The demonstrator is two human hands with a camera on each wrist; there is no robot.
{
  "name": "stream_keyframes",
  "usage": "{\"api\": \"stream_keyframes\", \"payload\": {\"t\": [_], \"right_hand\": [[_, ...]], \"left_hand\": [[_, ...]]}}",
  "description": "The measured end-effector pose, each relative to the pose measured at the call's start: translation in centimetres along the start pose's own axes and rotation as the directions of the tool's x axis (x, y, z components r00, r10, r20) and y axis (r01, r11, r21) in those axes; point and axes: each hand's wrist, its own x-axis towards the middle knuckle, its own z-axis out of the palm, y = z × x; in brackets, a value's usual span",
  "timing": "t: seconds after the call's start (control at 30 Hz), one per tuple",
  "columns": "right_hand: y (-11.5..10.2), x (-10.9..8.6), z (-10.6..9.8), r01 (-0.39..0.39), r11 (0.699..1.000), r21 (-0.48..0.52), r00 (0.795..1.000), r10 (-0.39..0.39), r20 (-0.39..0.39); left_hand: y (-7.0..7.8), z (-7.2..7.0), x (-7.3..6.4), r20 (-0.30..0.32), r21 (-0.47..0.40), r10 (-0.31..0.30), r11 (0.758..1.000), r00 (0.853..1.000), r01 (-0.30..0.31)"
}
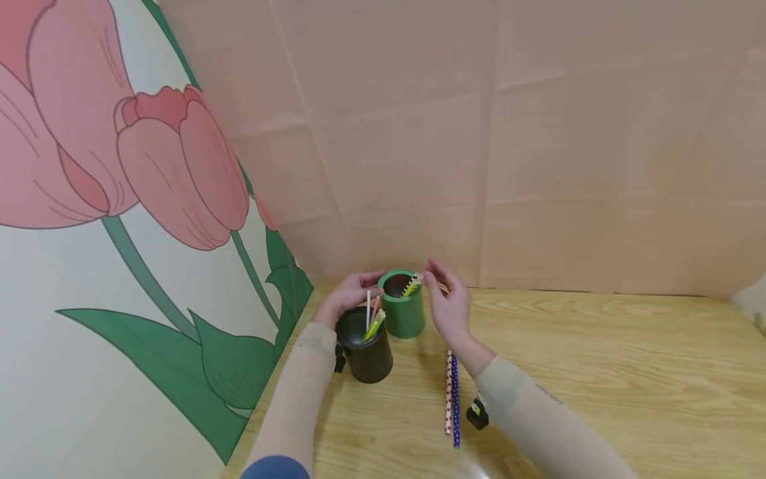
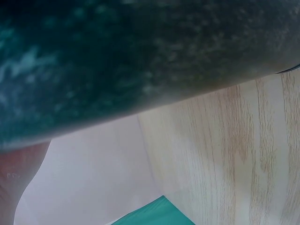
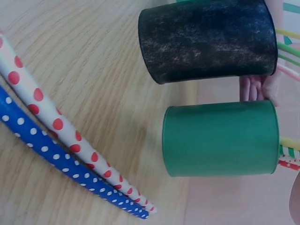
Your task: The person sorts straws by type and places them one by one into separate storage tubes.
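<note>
A green cup [image 1: 403,319] stands upright near the back wall, with several patterned and yellow straws [image 1: 411,286] leaning to the right in it. My left hand [image 1: 353,293] holds this cup at its left side near the rim, thumb in front and fingers behind. Just right of the rim is my right hand [image 1: 449,303], its fingers loosely bent right by the straw tips. In the right wrist view only one finger [image 3: 295,201] shows, apart from the straws. A black cup [image 1: 371,359] stands in front of the green one, holding white, pink and green-yellow straws [image 1: 374,326].
Two dotted straws lie side by side on the wooden table [image 1: 598,366], a red-dotted white straw [image 1: 448,399] and a blue straw [image 1: 456,406] with white dots. A beige covering [image 1: 538,166] closes off the back, and a tulip-painted wall [image 1: 179,279] the left.
</note>
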Motion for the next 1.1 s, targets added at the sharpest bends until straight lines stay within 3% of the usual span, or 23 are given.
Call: {"api": "stream_keyframes", "payload": {"t": [0.13, 0.4, 0.53, 0.67, 0.77, 0.93, 1.1], "right_hand": [[2.0, 0.1, -0.4, -0.022, 1.000, -0.019, 1.000, 0.021, -0.013], [3.3, -1.0, -2.5, -0.052, 0.999, -0.008, 0.999, 0.052, 0.011], [5.2, -2.0, -4.4, -0.109, 0.992, -0.069, 0.993, 0.112, 0.042], [6.0, -2.9, -6.5, -0.144, 0.970, -0.194, 0.976, 0.172, 0.135], [6.5, -3.7, -7.9, -0.190, 0.943, -0.275, 0.942, 0.254, 0.219], [7.0, -5.2, -9.7, -0.297, 0.886, -0.355, 0.861, 0.409, 0.301], [7.1, -5.9, -11.1, -0.315, 0.837, -0.447, 0.820, 0.477, 0.316]], "left_hand": [[0.0, -0.1, 0.0, 0.006, 0.004, 0.002, 1.000, 1.000, -0.002], [-0.1, -0.1, 0.1, 0.007, 0.022, 0.002, 1.000, 1.000, -0.002], [-0.1, 0.0, 0.1, 0.006, 0.021, 0.002, 1.000, 1.000, -0.003], [0.1, 0.1, 0.3, 0.002, 0.027, -0.005, 1.000, 1.000, 0.005], [0.1, 0.1, 0.3, 0.001, 0.030, -0.010, 1.000, 1.000, 0.010], [0.0, 0.1, 0.4, 0.001, 0.040, -0.007, 0.999, 1.000, 0.007], [0.0, 0.0, 0.5, -0.008, 0.024, -0.009, 1.000, 1.000, 0.009]]}}
